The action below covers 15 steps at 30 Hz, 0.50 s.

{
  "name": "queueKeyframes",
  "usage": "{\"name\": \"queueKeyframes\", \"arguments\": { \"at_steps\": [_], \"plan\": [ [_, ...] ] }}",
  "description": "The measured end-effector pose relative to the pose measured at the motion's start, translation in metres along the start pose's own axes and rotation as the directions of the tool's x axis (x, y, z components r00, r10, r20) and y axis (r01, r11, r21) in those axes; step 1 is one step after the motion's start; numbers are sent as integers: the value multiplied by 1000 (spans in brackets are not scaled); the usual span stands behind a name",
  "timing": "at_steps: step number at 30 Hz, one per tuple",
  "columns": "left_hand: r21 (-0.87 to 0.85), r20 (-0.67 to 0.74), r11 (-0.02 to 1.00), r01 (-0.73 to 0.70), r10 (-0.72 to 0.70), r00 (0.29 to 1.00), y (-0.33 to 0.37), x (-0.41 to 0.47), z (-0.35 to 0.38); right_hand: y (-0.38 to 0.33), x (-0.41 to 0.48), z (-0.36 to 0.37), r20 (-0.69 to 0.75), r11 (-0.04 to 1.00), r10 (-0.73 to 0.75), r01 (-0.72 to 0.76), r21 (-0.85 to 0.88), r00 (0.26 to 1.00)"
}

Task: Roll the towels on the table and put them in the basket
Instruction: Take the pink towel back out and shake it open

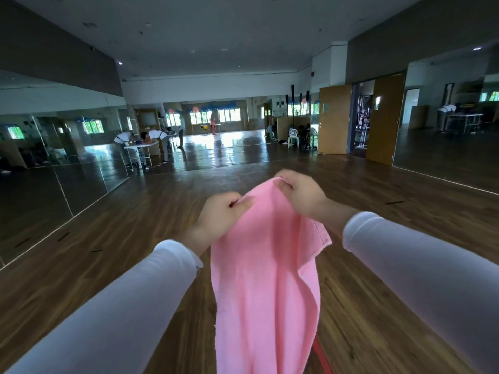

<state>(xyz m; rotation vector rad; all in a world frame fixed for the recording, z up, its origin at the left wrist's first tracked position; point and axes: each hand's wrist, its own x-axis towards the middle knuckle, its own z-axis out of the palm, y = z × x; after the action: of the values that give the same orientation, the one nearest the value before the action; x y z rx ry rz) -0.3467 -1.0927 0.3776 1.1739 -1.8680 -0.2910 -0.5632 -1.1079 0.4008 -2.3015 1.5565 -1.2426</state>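
We hold the pink towel [264, 279] in the air by its top edge, the left hand [220, 211] and the right hand [302, 193] each in a closed pinch grip on the cloth, so that it hangs lengthwise and, we judge, sheds its creases before rolling. The 2 grips sit near each other, so the top edge bunches between them, and 1 hemmed side edge folds outward below the right wrist. The wooden floor [108, 265] ahead leaves open room to both sides; neither counter nor basket is in view, and we judge rolling not yet begun.
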Motion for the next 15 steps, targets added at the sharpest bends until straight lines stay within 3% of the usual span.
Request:
{"name": "queueKeyframes", "arguments": {
  "at_steps": [9, 15],
  "plan": [
    [58, 53, 998, -8, 5, 999, 0, 26, -37, 53, 33, -102, -199, 944, 93, -150, -293, 976],
    [173, 82, 982, -74, 60, 995, 24, 63, -42, 96, 31, -146, -249, 759, 107, -241, -605, 963]
  ]
}}
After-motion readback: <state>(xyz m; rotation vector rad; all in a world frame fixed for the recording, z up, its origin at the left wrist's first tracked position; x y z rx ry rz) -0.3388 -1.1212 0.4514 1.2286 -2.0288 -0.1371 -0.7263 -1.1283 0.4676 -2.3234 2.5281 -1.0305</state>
